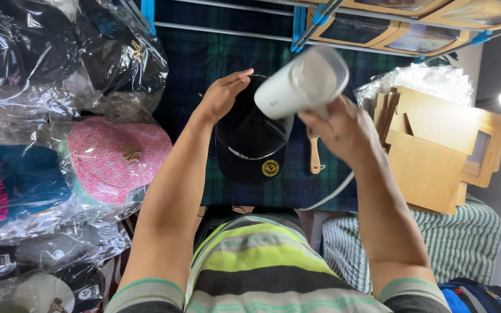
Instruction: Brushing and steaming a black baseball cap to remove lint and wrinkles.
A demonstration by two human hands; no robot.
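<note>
A black cap [249, 145] with a round yellow sticker on its brim lies on a dark green plaid cloth [204, 64]. My left hand [222, 93] rests on the cap's crown at its left side, fingers curved over it. My right hand [343, 128] grips the handle of a white hair dryer [301, 84], held just above the cap's right side. The dryer's white cord [333, 196] trails down toward my body.
A wooden-handled brush [314, 152] lies right of the cap. Flat brown cardboard boxes [436, 148] stack at the right, on a striped green cloth. At the left are several caps in clear plastic bags, among them a pink patterned one [117, 157]. Metal rails with blue clips run along the top.
</note>
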